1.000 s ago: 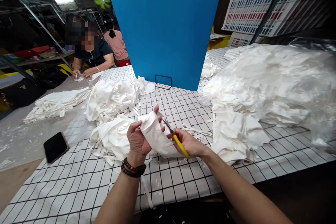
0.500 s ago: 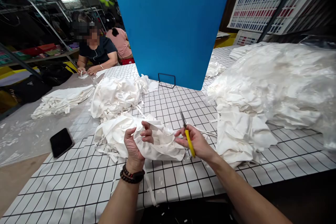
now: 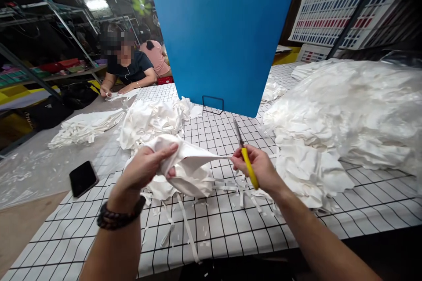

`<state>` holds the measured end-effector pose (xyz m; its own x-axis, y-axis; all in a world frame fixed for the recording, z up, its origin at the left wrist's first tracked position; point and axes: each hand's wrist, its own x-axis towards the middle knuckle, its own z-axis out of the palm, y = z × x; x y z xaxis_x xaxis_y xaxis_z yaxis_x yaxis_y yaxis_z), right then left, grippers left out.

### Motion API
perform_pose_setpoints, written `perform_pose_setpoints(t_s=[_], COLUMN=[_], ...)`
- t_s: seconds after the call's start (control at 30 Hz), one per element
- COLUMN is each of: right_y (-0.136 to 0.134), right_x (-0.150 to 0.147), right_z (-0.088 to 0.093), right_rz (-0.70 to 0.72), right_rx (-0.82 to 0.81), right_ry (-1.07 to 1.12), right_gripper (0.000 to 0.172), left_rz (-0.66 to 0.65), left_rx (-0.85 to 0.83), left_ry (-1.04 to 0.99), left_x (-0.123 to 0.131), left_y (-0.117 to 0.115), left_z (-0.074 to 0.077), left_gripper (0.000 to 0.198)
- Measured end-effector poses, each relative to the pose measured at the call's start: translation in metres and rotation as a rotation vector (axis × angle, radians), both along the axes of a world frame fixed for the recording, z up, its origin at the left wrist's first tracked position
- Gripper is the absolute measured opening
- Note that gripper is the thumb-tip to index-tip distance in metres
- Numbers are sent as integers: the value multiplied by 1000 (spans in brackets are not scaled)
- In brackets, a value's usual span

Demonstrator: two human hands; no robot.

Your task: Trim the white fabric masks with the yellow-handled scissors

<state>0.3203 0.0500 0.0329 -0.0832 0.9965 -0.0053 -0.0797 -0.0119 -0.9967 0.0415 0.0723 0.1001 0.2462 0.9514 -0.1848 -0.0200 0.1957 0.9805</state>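
A piece of white fabric (image 3: 194,162) is stretched between my two hands above the gridded tablecloth (image 3: 231,224). My left hand (image 3: 148,164) is closed on its bulk, the thumb on top and a fingertip showing through a fold. Between thumb and fingers, my right hand (image 3: 255,167) pinches a drawn-out corner. The same hand also carries scissors (image 3: 249,167) with yellow handles, their blades pointing up and away from me. Loose white strips (image 3: 187,228) and small scraps lie beneath the fabric.
White fabric heaps lie behind my left hand (image 3: 148,118) and on the right (image 3: 310,167), beside a large plastic-wrapped pile (image 3: 359,109). A blue board (image 3: 220,39) stands at the back. A phone (image 3: 83,178) lies left. Across the table a person (image 3: 132,70) handles white cloth.
My left hand has turned over and closed on the fabric. My right hand now pinches its corner and has pulled it taut to the right, scissors still in hand.
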Motion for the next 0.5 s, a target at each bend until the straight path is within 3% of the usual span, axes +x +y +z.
perform_pose_setpoints(t_s=[0.13, 0.2, 0.23, 0.3, 0.37, 0.43, 0.5], right_y=[-12, -23, -29, -41, -52, -61, -69], right_x=[13, 8, 4, -6, -13, -16, -15], right_z=[23, 26, 26, 18, 3, -17, -36], right_rz=[-19, -7, 3, 10, -10, -63, -128], right_rx=[3, -49, -77, -124, -176, -250, -325], right_ry=[91, 130, 144, 194, 272, 341, 371], right_gripper=[28, 27, 26, 22, 19, 20, 24], left_rz=[36, 8, -10, -79, -116, -114, -108], left_rx=[230, 403, 474, 488, 403, 379, 381], left_ry=[288, 366, 377, 455, 589, 597, 569], left_x=[21, 50, 68, 105, 134, 150, 150], left_y=[35, 59, 71, 92, 102, 96, 72], left_z=[71, 91, 94, 85, 57, 20, -17], left_gripper=[31, 33, 33, 33, 39, 41, 38])
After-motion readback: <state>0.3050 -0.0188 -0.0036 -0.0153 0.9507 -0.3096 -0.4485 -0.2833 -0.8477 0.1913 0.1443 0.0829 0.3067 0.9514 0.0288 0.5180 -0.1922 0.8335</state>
